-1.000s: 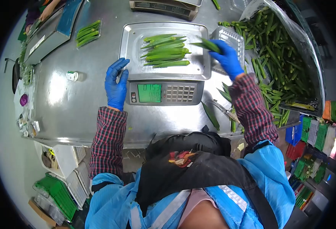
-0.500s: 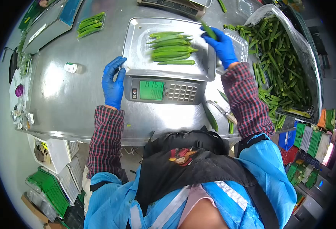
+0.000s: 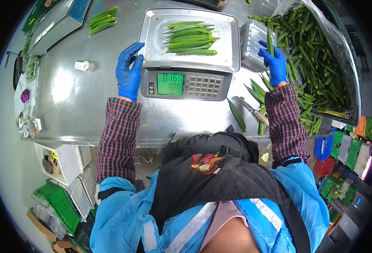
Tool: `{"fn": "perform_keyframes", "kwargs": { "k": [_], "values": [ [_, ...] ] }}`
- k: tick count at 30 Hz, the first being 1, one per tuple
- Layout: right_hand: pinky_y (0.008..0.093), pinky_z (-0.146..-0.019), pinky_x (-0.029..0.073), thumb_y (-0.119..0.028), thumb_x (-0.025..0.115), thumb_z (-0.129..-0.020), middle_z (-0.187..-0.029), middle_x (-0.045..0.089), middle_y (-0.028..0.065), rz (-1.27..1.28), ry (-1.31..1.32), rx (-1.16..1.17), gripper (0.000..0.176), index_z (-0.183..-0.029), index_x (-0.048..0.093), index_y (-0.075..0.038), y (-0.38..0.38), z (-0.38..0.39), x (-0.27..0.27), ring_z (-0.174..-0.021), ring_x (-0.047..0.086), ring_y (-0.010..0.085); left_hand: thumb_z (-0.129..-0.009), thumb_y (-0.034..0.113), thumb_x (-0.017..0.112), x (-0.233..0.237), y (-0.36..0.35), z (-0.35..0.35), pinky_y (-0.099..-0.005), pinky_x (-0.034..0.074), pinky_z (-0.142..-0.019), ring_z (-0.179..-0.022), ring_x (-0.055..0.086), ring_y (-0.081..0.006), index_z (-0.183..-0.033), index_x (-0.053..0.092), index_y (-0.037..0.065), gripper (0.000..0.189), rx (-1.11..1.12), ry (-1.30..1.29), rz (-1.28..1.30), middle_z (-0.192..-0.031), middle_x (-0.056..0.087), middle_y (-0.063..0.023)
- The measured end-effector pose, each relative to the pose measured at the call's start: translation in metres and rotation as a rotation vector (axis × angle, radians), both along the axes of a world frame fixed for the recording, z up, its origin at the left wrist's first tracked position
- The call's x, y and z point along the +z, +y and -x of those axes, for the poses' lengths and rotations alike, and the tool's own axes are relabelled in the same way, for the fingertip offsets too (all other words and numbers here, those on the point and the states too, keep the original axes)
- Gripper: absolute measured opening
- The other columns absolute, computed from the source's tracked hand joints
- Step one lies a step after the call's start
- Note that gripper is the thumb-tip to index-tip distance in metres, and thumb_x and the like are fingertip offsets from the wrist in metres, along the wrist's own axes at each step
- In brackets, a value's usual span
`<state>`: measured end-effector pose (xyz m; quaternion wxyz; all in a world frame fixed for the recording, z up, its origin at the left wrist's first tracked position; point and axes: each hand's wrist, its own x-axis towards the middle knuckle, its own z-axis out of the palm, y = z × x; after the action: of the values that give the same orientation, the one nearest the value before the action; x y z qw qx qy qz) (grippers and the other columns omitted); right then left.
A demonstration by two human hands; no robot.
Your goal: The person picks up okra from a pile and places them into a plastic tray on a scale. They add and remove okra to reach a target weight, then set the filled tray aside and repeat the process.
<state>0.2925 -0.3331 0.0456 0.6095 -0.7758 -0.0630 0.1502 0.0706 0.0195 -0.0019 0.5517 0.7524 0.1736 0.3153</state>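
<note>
The right hand [image 3: 273,62] has drawn back from over the scale's pan to its 3 o'clock side, and 1 okra pod [image 3: 270,42] has come with it. The left hand [image 3: 129,75] has stayed at the pan's 9 o'clock edge.

Nearest the table edge lie 1 knife [image 3: 252,109] and 1 loose pod [image 3: 236,114], side by side at 4 o'clock from the scale [image 3: 184,84]. There are 2 gloved hands. The left is spread flat with its fingers apart, gripping nothing, fingertips touching the rim of the pan [image 3: 152,38]. The right is closed around the okra pod, which stands nearly upright between thumb and fingers, just beside 1 clear punnet [image 3: 251,40].

On the pan lies 1 pile of okra [image 3: 190,38], roughly 7 pods laid lengthwise, overlapping too much for a firm count. At 3 o'clock, 1 lined crate [image 3: 342,55] holds a heap too dense to count. At 9 o'clock sits 1 small roll [image 3: 82,65]; at 11 o'clock, farthest, 1 filled tray [image 3: 103,18].
</note>
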Motion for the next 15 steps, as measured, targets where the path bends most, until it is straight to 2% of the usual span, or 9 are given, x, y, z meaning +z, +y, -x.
{"fn": "perform_keyframes", "kwargs": {
  "k": [4, 6, 7, 9, 11, 12, 13, 14, 15],
  "values": [
    [0.0204, -0.064, 0.041, -0.013, 0.064, -0.085, -0.093, 0.066, 0.0033, -0.085, -0.016, -0.050, 0.028, -0.112, 0.065, -0.006, 0.014, 0.007, -0.012, -0.074, 0.056, 0.0072, -0.085, 0.001, 0.059, -0.011, -0.003, -0.012, -0.0289, 0.041, -0.094, -0.110, 0.053, -0.0145, -0.119, 0.061, 0.011, 0.035, -0.035, 0.025, 0.047, -0.122, 0.057, -0.0041],
    [0.0223, -0.071, 0.045, -0.013, 0.065, -0.085, -0.098, 0.066, 0.0037, -0.276, 0.020, -0.134, 0.029, -0.113, 0.065, -0.006, 0.033, 0.014, -0.022, -0.081, 0.059, 0.0094, -0.087, 0.005, 0.060, -0.015, -0.009, -0.023, -0.0314, 0.038, -0.100, -0.117, 0.050, -0.0170, -0.126, 0.055, 0.012, 0.040, -0.068, 0.025, 0.079, -0.129, 0.052, -0.0055],
    [0.0255, -0.081, 0.046, -0.015, 0.064, -0.087, -0.102, 0.065, 0.0032, -0.167, -0.042, -0.104, 0.032, -0.117, 0.062, -0.006, 0.040, 0.018, -0.025, -0.090, 0.059, 0.0113, -0.089, 0.012, 0.060, -0.014, -0.013, -0.029, -0.0335, 0.033, -0.106, -0.127, 0.043, -0.0226, -0.135, 0.045, 0.010, 0.048, -0.106, 0.084, 0.058, -0.138, 0.044, -0.0098],
    [0.0282, -0.088, 0.044, -0.020, 0.062, -0.089, -0.104, 0.065, 0.0033, -0.234, -0.143, -0.012, 0.037, -0.122, 0.058, -0.006, 0.062, 0.027, -0.049, -0.098, 0.057, 0.0127, -0.090, 0.015, 0.059, -0.024, -0.026, -0.049, -0.0341, 0.030, -0.108, -0.130, 0.039, -0.0249, -0.137, 0.041, 0.008, 0.051, -0.108, 0.090, -0.035, -0.141, 0.040, -0.0119],
    [0.0325, -0.086, 0.046, -0.026, 0.062, -0.087, -0.106, 0.065, 0.0163, 0.129, -0.278, 0.037, 0.041, -0.125, 0.056, -0.009, 0.087, 0.042, -0.055, -0.097, 0.061, 0.0214, -0.091, 0.023, 0.058, -0.025, -0.034, -0.066, -0.0346, 0.022, -0.112, -0.137, 0.027, -0.0301, -0.143, 0.029, 0.004, 0.062, -0.146, 0.188, -0.160, -0.146, 0.031, -0.0172],
    [0.0353, -0.086, 0.047, -0.031, 0.060, -0.087, -0.109, 0.063, 0.0212, 0.116, -0.385, 0.144, 0.048, -0.129, 0.052, -0.009, 0.100, 0.049, -0.054, -0.100, 0.062, 0.0287, -0.091, 0.025, 0.058, -0.030, -0.037, -0.075, -0.0366, 0.019, -0.113, -0.138, 0.026, -0.0309, -0.143, 0.028, 0.004, 0.064, -0.186, 0.210, -0.169, -0.147, 0.030, -0.0172],
    [0.0399, -0.096, 0.042, -0.031, 0.057, -0.087, -0.118, 0.060, 0.0204, 0.367, -0.394, 0.195, 0.054, -0.136, 0.044, -0.011, 0.111, 0.057, -0.055, -0.105, 0.060, 0.0323, -0.090, 0.027, 0.058, -0.033, -0.038, -0.079, -0.0380, 0.018, -0.114, -0.138, 0.025, -0.0313, -0.143, 0.027, 0.004, 0.065, -0.182, 0.228, -0.352, -0.148, 0.029, -0.0175],
    [0.0481, -0.106, 0.028, -0.031, 0.056, -0.087, -0.126, 0.056, 0.0162, 0.369, -0.549, 0.240, 0.060, -0.141, 0.037, -0.014, 0.118, 0.062, -0.070, -0.111, 0.057, 0.0307, -0.090, 0.028, 0.058, -0.035, -0.040, -0.084, -0.0393, 0.016, -0.114, -0.138, 0.024, -0.0317, -0.143, 0.027, 0.004, 0.066, -0.183, 0.240, -0.535, -0.148, 0.028, -0.0177],
    [0.0555, -0.109, 0.016, -0.030, 0.056, -0.086, -0.132, 0.052, 0.0115, 0.384, -0.624, 0.307, 0.060, -0.141, 0.036, -0.015, 0.121, 0.067, -0.076, -0.117, 0.054, 0.0259, -0.090, 0.028, 0.058, -0.035, -0.038, -0.083, -0.0408, 0.015, -0.114, -0.138, 0.024, -0.0325, -0.143, 0.027, 0.003, 0.066, -0.189, 0.256, -0.519, -0.147, 0.029, -0.0181]
  ]
}}
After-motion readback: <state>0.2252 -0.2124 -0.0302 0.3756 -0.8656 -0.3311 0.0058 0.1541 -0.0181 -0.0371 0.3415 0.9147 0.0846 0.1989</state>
